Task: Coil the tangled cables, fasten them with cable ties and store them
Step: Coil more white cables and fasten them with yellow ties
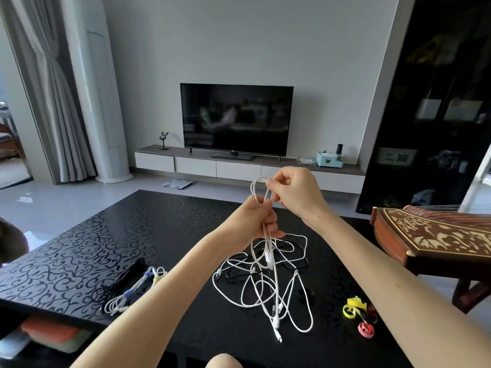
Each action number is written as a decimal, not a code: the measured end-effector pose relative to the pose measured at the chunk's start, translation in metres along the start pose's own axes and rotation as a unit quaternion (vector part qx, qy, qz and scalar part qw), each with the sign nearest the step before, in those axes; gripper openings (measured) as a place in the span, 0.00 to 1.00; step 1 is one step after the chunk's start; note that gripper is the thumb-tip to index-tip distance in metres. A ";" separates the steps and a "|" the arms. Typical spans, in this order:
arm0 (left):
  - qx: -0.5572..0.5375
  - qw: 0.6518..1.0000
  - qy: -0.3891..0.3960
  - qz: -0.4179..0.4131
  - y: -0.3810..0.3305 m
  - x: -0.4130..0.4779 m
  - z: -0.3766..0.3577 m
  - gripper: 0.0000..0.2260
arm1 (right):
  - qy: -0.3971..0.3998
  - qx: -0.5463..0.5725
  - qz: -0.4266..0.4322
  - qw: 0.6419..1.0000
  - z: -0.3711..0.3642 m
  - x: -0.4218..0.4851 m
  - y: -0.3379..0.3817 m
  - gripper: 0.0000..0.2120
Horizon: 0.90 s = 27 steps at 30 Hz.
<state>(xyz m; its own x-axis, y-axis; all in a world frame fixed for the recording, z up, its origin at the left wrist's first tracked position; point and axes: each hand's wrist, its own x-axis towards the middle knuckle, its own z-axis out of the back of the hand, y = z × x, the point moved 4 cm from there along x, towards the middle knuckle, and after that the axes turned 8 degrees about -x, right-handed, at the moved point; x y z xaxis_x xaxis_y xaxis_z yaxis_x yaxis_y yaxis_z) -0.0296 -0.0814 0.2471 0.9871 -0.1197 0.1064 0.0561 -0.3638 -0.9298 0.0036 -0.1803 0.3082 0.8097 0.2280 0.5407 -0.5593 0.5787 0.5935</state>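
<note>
Just above the frame's centre, the right hand (293, 193) pinches the top of a loop in a white cable (252, 191) between curled fingers. Just below and to its left, the left hand (256, 217) grips the gathered strands, which hang down into a tangle of white cables (261, 281) on the black patterned worktop (79, 261). Tied bundles (132, 290) lie at lower left, and yellow and pink cable ties (356, 308) at lower right.

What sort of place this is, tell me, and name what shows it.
Probably a home living room: a television on a low media cabinet, curtains beside a standing air conditioner, and a black coffee table.
</note>
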 end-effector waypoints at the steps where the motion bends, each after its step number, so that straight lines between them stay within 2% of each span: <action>1: -0.007 1.000 -0.017 -0.001 0.000 0.001 0.000 0.06 | 0.002 -0.005 0.011 1.000 -0.001 0.000 0.000 0.09; 4: -0.078 0.994 -0.079 -0.003 -0.005 0.005 0.008 0.09 | -0.033 -0.063 0.066 0.995 -0.001 -0.013 -0.005 0.08; 6: -0.119 0.987 -0.110 -0.016 -0.011 0.009 0.017 0.10 | -0.088 -0.100 0.164 0.977 0.001 -0.038 -0.009 0.10; 9: -0.169 0.977 -0.128 -0.022 -0.016 0.014 0.028 0.12 | -0.055 -0.183 0.354 0.916 -0.010 -0.082 -0.020 0.19; 12: -0.222 0.967 -0.125 0.003 -0.011 0.016 0.030 0.12 | -0.037 -0.289 0.455 0.841 -0.027 -0.101 -0.033 0.28; 14: -0.258 0.958 -0.123 0.020 -0.008 0.015 0.029 0.12 | -0.061 -0.320 0.491 0.808 -0.031 -0.102 -0.036 0.26; 19: -0.366 0.921 -0.122 0.049 -0.009 0.014 0.028 0.15 | -0.117 -0.308 0.578 0.747 -0.029 -0.107 -0.034 0.15; 22: -0.388 0.912 -0.118 0.058 -0.009 0.016 0.024 0.15 | -0.094 -0.292 0.600 0.739 -0.033 -0.106 -0.027 0.08; 24: -0.378 0.915 -0.128 0.050 -0.009 0.018 0.024 0.14 | -0.079 -0.270 0.601 0.748 -0.032 -0.103 -0.024 0.04; 27: -0.270 0.948 -0.171 0.002 -0.010 0.022 0.032 0.14 | -0.057 -0.208 0.545 0.811 -0.027 -0.097 -0.023 0.08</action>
<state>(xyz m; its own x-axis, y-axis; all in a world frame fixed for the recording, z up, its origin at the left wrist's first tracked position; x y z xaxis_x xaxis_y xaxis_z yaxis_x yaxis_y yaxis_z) -0.0036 -0.0506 0.2476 0.9831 0.1513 -0.1031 0.0589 -0.7944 -0.6045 -0.0569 -0.1950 0.2262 -0.1593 0.7205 0.6749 -0.8042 0.3018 -0.5120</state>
